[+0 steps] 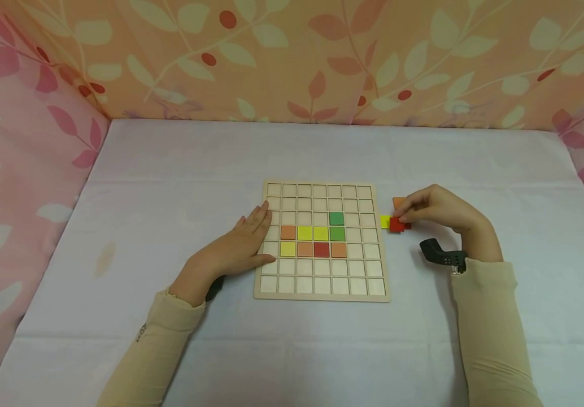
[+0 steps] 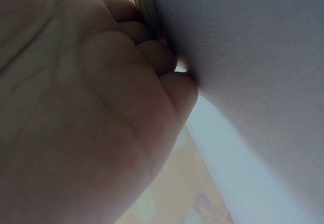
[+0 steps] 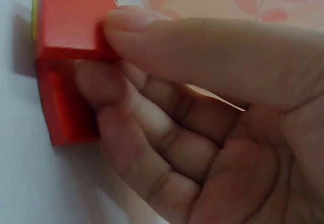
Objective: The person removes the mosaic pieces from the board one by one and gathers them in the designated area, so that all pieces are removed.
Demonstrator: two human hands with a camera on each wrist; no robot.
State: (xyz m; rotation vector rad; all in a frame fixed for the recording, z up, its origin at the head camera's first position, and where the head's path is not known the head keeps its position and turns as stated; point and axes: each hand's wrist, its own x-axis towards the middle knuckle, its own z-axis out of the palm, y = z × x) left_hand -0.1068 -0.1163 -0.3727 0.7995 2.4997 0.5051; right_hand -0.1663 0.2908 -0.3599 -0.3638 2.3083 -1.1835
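A wooden grid board (image 1: 305,284) lies on the table, with green, yellow, orange and red square tiles in some of its cells. My left hand (image 1: 236,247) rests with extended fingers on the board's left edge; in the left wrist view its palm (image 2: 86,107) fills much of the picture. Right of the board, my right hand (image 1: 441,208) pinches a red square tile (image 3: 71,21) between thumb and fingers. Another red tile (image 3: 66,118) is just below it in the right wrist view. Beside them are a yellow tile (image 1: 385,221) and an orange tile (image 1: 399,202), partly covered.
A white cloth (image 1: 170,169) covers the table. Patterned fabric (image 1: 282,62) hangs behind and at both sides. A black wrist camera mount (image 1: 439,254) juts out from the right wrist, close to the loose tiles.
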